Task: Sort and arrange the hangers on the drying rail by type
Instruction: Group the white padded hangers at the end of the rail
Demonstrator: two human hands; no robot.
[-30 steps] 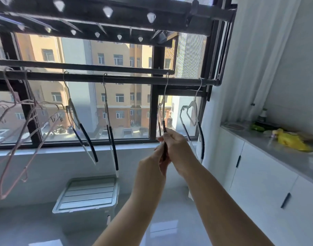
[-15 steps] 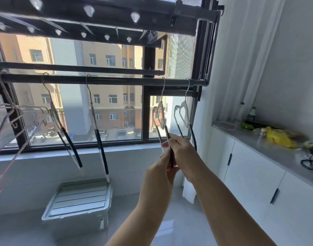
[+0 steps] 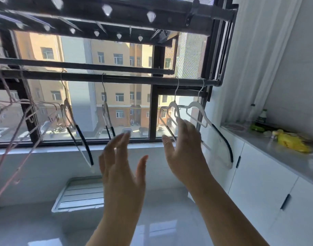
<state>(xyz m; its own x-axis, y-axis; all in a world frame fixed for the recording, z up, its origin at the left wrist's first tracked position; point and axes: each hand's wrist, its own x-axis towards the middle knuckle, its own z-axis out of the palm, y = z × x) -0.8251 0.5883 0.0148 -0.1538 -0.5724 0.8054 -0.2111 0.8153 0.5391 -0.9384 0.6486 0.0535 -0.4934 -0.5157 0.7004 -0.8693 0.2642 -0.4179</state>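
White-and-black hangers hang spaced along the rail — pink ones bunched left

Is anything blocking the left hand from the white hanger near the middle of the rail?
Nothing visible does. The left hand is open just below and right of the middle white hanger, with only air between them.

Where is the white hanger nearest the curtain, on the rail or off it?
On the rail. The white hanger has its wire hook looped over it, and its body dangles below.
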